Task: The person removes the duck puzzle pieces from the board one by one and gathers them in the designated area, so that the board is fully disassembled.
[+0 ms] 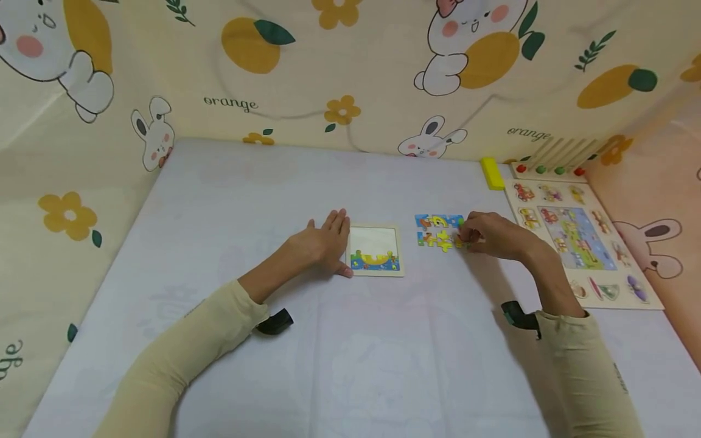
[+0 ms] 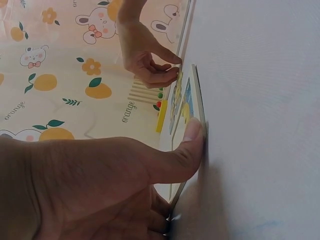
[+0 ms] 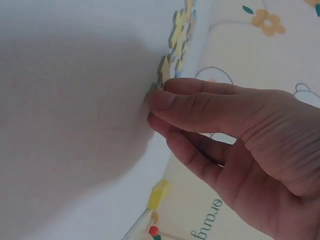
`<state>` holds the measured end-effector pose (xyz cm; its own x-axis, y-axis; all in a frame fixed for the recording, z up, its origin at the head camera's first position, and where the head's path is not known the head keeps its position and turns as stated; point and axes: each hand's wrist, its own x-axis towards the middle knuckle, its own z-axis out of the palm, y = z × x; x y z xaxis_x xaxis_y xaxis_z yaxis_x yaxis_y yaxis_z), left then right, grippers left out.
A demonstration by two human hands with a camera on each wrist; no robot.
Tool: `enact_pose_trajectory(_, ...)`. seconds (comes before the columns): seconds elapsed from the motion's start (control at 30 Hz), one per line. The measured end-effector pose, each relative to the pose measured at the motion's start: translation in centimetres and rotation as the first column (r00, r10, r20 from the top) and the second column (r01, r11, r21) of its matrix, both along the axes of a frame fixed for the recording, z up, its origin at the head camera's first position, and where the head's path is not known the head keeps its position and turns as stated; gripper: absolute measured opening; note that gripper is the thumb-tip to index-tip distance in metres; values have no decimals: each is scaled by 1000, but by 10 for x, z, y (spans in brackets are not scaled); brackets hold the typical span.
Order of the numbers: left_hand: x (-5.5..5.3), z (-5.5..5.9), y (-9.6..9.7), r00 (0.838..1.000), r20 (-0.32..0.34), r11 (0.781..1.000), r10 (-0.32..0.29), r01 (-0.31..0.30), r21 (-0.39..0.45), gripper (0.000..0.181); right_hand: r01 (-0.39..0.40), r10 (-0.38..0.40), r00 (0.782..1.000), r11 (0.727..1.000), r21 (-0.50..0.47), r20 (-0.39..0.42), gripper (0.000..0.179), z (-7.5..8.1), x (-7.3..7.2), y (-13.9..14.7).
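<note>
A small square puzzle tray (image 1: 375,227) lies on the table, its bottom row filled with blue and yellow jigsaw pieces. Along its left edge rests my left hand (image 1: 325,243), fingers straight, thumb at the lower corner; in the left wrist view the thumb (image 2: 192,132) presses the tray's rim. Right of the tray, several loose jigsaw pieces (image 1: 438,222) lie in two rows. At their right end my right hand (image 1: 495,236) pinches a puzzle piece between thumb and fingertips, close over the table. Its fingers (image 3: 162,100) mostly hide that piece in the right wrist view.
A larger wooden picture board (image 1: 635,292) lies at the right edge of the table. Behind it stands a wooden rack (image 1: 550,171) with rods and red and green beads. Beside these sits a yellow block (image 1: 491,174). Curtains printed with rabbits and oranges enclose the table.
</note>
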<state>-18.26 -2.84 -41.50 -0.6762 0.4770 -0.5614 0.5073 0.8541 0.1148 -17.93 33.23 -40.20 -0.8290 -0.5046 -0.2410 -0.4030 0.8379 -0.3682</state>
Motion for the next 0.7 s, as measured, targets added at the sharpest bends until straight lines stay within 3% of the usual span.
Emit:
enact_pose_trajectory(0.3, 1, -2, -1, 1000, -16, 1000, -9, 9, 7, 115, -33, 33, 999, 999, 14, -7, 14, -2, -1, 0)
enact_pose_trajectory(0.47, 1, -3, 0, 1000, -18, 1000, -7, 8, 5, 115, -32, 32, 999, 999, 2, -17, 15, 4, 2, 0)
enact_pose_trajectory(0.7, 1, -2, 1, 1000, -27, 1000, -5, 5, -2, 115, -76, 75, 996, 997, -4, -43, 20, 25, 9, -40)
